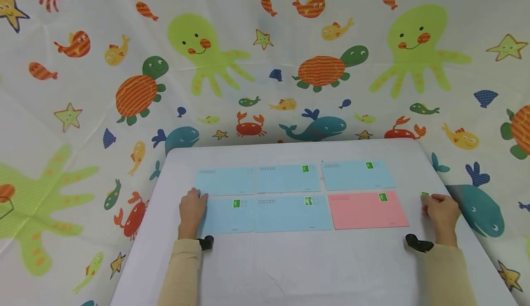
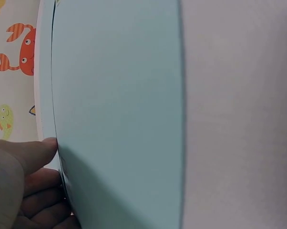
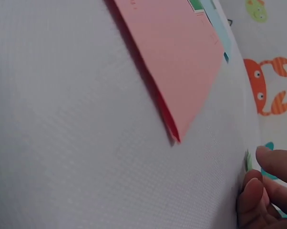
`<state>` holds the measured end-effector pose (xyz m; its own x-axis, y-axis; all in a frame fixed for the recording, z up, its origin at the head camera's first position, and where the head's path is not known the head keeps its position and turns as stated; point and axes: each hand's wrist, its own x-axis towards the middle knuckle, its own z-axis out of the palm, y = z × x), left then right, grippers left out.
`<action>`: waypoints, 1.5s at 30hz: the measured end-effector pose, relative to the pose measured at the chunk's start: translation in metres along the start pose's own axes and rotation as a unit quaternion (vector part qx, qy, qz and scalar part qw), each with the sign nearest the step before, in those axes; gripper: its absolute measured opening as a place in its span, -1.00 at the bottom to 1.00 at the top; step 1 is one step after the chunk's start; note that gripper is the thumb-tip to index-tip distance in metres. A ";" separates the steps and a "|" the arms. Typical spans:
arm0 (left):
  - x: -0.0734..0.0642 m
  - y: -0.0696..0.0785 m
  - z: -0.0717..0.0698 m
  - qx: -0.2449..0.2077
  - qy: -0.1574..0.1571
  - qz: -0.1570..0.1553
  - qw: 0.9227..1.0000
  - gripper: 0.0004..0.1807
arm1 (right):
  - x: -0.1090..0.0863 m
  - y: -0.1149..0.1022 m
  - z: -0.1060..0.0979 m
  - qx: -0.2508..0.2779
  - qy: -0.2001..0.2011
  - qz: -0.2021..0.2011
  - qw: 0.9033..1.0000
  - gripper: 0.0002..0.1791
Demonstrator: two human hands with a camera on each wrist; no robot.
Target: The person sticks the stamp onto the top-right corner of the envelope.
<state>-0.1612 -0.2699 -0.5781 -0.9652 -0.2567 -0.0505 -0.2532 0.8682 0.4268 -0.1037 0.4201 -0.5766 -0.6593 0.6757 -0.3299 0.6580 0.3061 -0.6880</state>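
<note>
My left hand [image 1: 192,211] rests at the left end of two rows of envelopes. Its fingertips touch the lower left corner of the upper left blue envelope [image 1: 225,181]. In the left wrist view the thumb [image 2: 41,151] lies against the edge of the lower left blue envelope [image 2: 119,95]. My right hand [image 1: 442,216] is to the right of the pink envelope [image 1: 368,214], low over the table. Between its thumb and fingers it pinches a small green stamp [image 1: 424,194], mostly covered by the fingers. That stamp [image 3: 249,161] shows edge-on in the right wrist view.
More blue envelopes [image 1: 287,184] lie flat beside these, with green stamps [image 1: 305,169] at their upper right corners. The pink one bears a green stamp [image 1: 383,197] too. A white cloth covers the table [image 1: 306,269]. Behind hangs a sea-animal curtain [image 1: 269,94].
</note>
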 end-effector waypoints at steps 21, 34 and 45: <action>-0.001 0.000 0.002 -0.010 -0.004 -0.006 1.000 -0.46 | 0.002 -0.004 0.000 -0.004 -0.014 -0.003 1.000 -0.48; 0.000 -0.002 -0.002 -0.013 -0.009 -0.008 1.000 -0.45 | -0.013 -0.013 -0.005 0.183 -0.065 0.019 0.981 -0.45; 0.000 -0.002 -0.001 -0.012 -0.013 -0.012 1.000 -0.44 | -0.021 -0.022 -0.005 0.248 -0.101 0.006 0.963 -0.42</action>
<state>-0.1609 -0.2719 -0.5784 -0.9602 -0.2659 -0.0853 -0.2754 0.8515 0.4462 -0.1021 0.4024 -0.5514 -0.7425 0.5183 -0.4244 0.4441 -0.0934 -0.8911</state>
